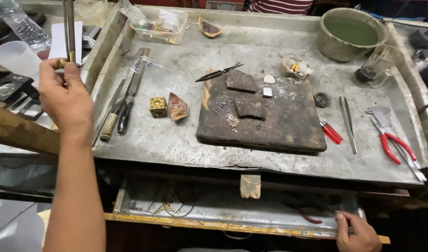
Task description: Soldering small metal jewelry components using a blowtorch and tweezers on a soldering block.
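The left hand [64, 100] gripped a thin metal rod [69, 28] upright; the right hand [356, 231] clasped the open drawer's front edge [232, 225], with the chain bits [231, 120] untouched on the charred block [265, 116].

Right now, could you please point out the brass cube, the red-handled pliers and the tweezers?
brass cube [158, 107], head view, on its front face.
red-handled pliers [392, 141], head view, on the handles near the pivot.
tweezers [348, 123], head view, midway along the blades.

Place: small metalworking or jeweller's workshop | Evidence: dented metal worktop [279, 163]; scorched soldering block [279, 121] at centre; red-handled pliers [393, 142] and tweezers [348, 122] by right edge; files [123, 109] by left edge; open tool drawer [232, 210] below
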